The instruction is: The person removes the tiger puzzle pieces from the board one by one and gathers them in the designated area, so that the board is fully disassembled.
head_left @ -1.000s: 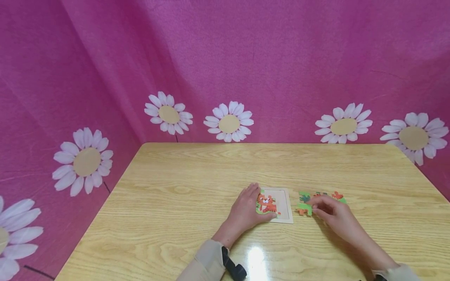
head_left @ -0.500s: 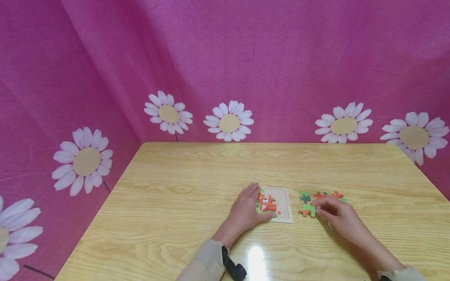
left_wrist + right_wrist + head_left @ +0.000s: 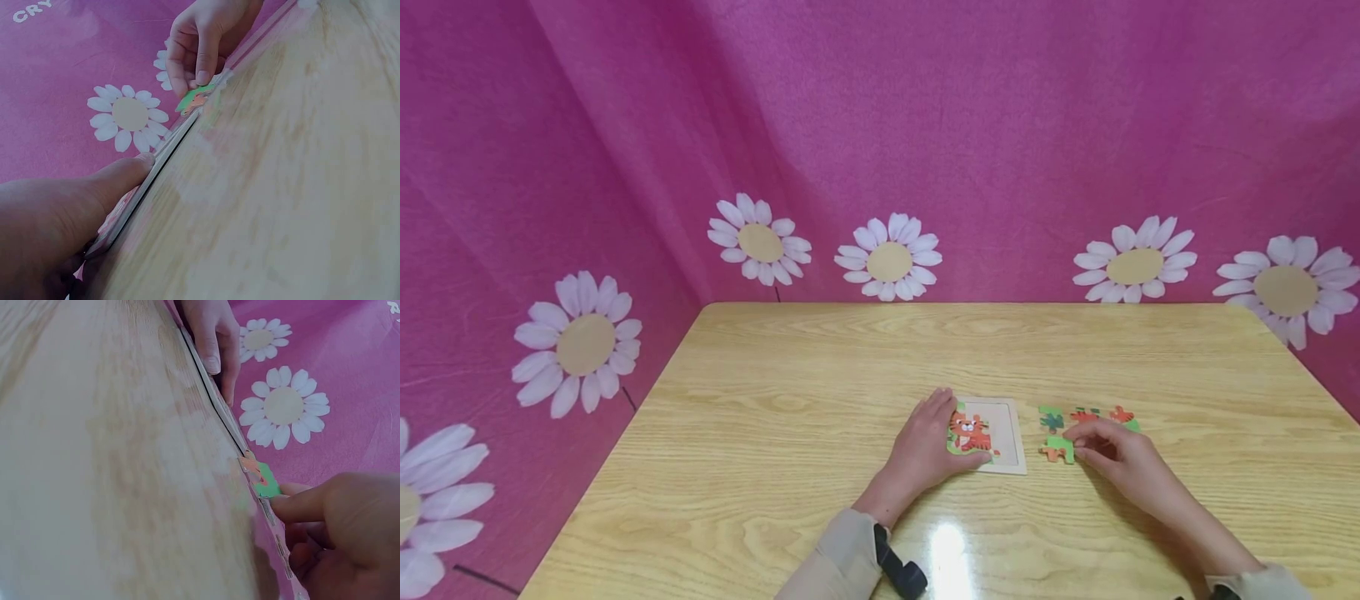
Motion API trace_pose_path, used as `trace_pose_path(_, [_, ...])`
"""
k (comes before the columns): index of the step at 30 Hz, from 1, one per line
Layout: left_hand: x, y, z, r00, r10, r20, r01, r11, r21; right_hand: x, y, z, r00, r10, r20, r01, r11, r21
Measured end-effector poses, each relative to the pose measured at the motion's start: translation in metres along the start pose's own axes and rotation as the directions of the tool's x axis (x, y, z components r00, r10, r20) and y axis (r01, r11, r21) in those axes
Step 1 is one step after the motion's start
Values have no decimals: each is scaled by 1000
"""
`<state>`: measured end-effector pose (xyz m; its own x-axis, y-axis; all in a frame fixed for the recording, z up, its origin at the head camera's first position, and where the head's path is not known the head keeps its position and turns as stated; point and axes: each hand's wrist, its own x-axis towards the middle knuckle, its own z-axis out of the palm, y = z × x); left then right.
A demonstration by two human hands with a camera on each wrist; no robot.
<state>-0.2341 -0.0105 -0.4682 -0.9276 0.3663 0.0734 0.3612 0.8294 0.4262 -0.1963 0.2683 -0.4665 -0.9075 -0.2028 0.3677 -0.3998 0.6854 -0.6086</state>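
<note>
A square wooden puzzle board (image 3: 1008,437) lies on the table, its left part filled with a tiger picture (image 3: 970,433) and its right part bare wood. My left hand (image 3: 927,444) holds the board at its left side, the thumb on the front rim and the fingers toward the back. To the right of the board, my right hand (image 3: 1117,457) pinches a green and orange jigsaw piece (image 3: 266,479) between thumb and fingertips. That piece is tilted up off the table in the right wrist view. Behind it lie a green piece (image 3: 1051,418) and an orange-red piece (image 3: 1122,414).
Several loose pieces, among them a red striped one (image 3: 1082,414), lie close together behind my right hand, which partly hides them. The wooden table (image 3: 820,358) reaches back to a pink cloth (image 3: 970,150) with white daisies. A light glare shows near the front.
My right hand has shifted slightly to the right with the pinched jigsaw piece, uncovering more of the green piece behind it. The left hand and the board stay in place.
</note>
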Motion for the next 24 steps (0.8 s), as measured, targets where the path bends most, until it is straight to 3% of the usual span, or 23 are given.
trace_pose_path(10, [0,-1,1,1000,21,-7,-21,1000,22,-1,3,0,995,-98,8,99,992,-76])
trace_pose_path(24, [0,-1,0,1000,28,-10,-28,999,20,0,3,0,995,-98,18,99,989,-112])
